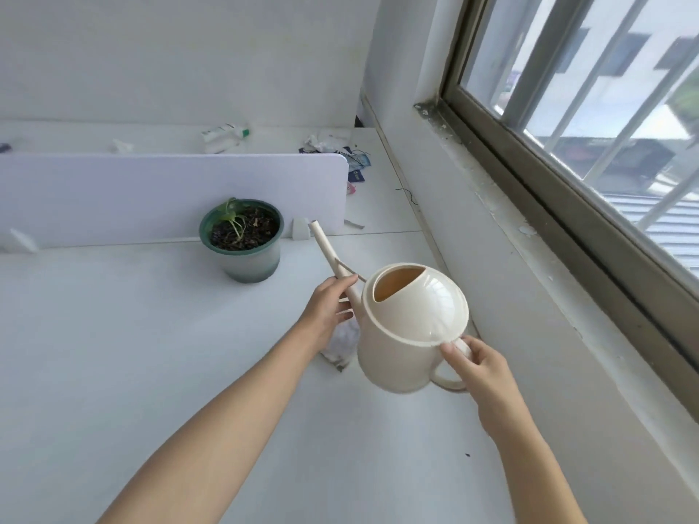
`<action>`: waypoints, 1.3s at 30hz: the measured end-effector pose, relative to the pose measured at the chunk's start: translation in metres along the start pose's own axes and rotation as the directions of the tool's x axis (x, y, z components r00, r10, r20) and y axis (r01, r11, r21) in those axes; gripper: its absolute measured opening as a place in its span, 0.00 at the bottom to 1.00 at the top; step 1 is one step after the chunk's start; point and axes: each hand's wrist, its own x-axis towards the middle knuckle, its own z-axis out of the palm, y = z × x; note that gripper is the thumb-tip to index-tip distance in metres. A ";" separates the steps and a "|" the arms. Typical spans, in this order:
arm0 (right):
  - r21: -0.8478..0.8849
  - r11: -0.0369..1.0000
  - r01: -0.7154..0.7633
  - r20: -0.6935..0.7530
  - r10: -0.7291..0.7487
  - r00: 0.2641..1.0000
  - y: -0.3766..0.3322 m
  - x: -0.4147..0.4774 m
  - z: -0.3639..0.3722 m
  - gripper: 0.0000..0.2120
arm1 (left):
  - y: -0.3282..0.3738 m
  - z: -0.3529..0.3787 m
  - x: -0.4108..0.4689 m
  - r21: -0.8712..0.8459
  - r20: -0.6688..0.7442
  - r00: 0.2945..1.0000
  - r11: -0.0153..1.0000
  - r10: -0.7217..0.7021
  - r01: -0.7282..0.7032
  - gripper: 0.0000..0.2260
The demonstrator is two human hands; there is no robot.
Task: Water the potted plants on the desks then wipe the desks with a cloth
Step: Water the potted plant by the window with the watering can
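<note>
I hold the can with both hands above the surface. My right hand is clamped on the handle, on the side of the can away from the pot. My left hand is closed around the base of the spout. The spout tip points toward the pot and stops just beside its rim, not over the soil. The can is tilted slightly toward the pot. The pot stands upright on the surface, against the divider, and holds a small green plant. A crumpled cloth lies on the surface under the can, on the near side of the pot.
</note>
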 end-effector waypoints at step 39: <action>-0.273 0.956 0.112 -0.167 -0.162 0.973 -0.042 -0.007 0.166 0.07 | 0.035 -0.145 -0.003 -0.199 0.075 0.995 0.977 -0.067 0.080 0.10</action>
